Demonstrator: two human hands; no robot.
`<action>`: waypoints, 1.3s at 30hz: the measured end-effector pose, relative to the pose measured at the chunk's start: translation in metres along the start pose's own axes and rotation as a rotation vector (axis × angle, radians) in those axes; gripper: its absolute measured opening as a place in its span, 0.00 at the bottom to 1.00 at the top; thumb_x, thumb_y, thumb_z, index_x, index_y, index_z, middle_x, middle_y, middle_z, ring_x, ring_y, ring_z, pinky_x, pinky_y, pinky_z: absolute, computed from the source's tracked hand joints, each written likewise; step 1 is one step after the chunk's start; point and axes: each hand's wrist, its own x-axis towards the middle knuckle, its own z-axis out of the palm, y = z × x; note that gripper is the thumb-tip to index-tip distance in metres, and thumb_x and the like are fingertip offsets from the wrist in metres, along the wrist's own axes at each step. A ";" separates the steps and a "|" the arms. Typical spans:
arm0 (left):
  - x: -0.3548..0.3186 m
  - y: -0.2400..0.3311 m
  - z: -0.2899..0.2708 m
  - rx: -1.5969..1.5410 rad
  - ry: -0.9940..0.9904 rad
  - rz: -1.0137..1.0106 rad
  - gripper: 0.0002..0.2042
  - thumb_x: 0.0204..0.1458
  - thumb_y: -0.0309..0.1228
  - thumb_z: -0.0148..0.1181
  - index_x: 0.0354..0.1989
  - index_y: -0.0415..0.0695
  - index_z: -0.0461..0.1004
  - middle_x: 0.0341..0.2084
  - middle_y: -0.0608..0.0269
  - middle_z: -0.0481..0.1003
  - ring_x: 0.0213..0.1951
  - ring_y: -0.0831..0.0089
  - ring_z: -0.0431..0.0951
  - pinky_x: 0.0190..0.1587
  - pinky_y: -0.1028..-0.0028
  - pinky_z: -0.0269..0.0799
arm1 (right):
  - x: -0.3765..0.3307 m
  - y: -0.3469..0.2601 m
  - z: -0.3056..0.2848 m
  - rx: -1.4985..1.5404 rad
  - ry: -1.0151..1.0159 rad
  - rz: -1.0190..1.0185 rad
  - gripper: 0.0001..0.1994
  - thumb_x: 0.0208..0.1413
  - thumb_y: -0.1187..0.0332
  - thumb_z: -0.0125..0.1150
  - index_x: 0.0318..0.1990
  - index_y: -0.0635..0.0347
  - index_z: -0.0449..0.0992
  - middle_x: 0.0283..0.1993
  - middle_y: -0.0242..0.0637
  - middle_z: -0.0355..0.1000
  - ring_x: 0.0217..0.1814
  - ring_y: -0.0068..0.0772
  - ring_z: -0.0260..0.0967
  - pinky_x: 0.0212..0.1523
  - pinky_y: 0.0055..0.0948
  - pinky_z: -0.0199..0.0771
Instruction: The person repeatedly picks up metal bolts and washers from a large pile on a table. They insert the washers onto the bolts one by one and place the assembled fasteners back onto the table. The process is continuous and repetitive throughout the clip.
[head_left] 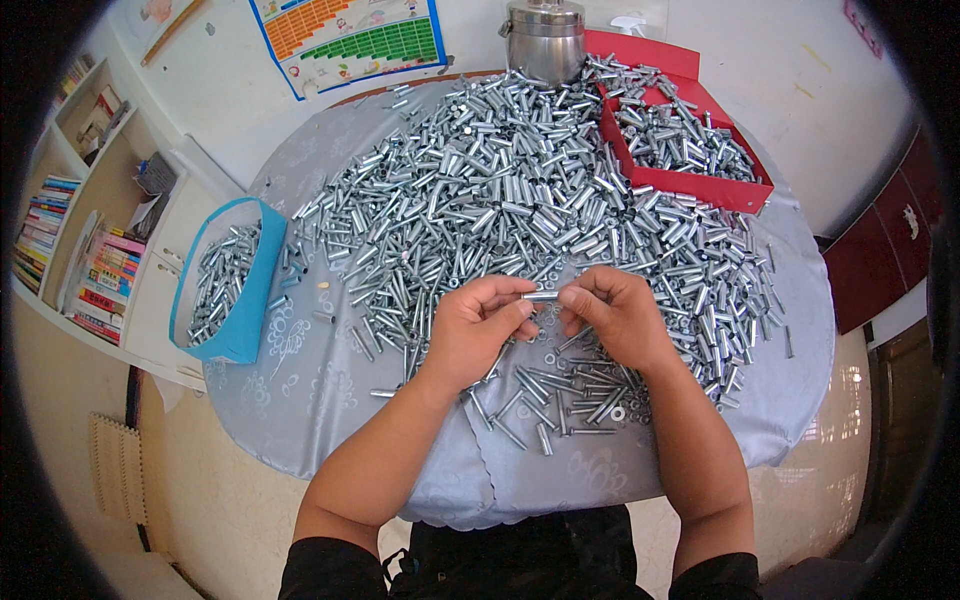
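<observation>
Between my two hands, over the near part of the table, is a short silver metal sleeve point(541, 296). The fingers and thumb of my left hand point(478, 325) pinch its left end. On its right end, my right hand point(618, 312) closes with thumb and bent fingers. Whether a bolt sits inside the sleeve is hidden by my fingertips. Behind my hands spreads a big heap of silver sleeves point(470, 180). Loose bolts point(580, 385) lie below and between my forearms, with a small washer point(618, 413) among them.
A blue box point(240, 335) of metal parts stands at the table's left edge. At the back right sits an open red box point(700, 188) with more parts, beside a steel pot point(546, 45). The grey cloth-covered table point(290, 420) has a rounded edge; a bookshelf point(100, 200) is left.
</observation>
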 end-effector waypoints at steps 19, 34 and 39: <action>0.000 0.001 0.000 -0.011 0.023 0.005 0.10 0.57 0.21 0.56 0.47 0.35 0.74 0.36 0.55 0.80 0.30 0.74 0.80 0.34 0.76 0.78 | 0.000 0.005 0.004 0.059 0.002 -0.096 0.08 0.58 0.73 0.61 0.40 0.70 0.75 0.32 0.37 0.76 0.30 0.25 0.75 0.33 0.22 0.76; 0.001 0.006 -0.001 0.038 0.258 0.113 0.09 0.58 0.25 0.57 0.45 0.37 0.76 0.37 0.59 0.80 0.26 0.79 0.76 0.30 0.79 0.75 | -0.009 -0.014 -0.007 -0.069 -0.406 0.170 0.08 0.56 0.68 0.64 0.35 0.67 0.77 0.26 0.33 0.74 0.23 0.20 0.70 0.24 0.20 0.71; 0.000 0.005 0.000 0.031 0.262 0.100 0.09 0.58 0.26 0.57 0.44 0.37 0.76 0.37 0.59 0.80 0.26 0.79 0.76 0.30 0.79 0.74 | -0.010 -0.010 -0.006 -0.032 -0.406 0.186 0.09 0.57 0.69 0.64 0.35 0.67 0.77 0.26 0.32 0.74 0.24 0.20 0.70 0.25 0.20 0.71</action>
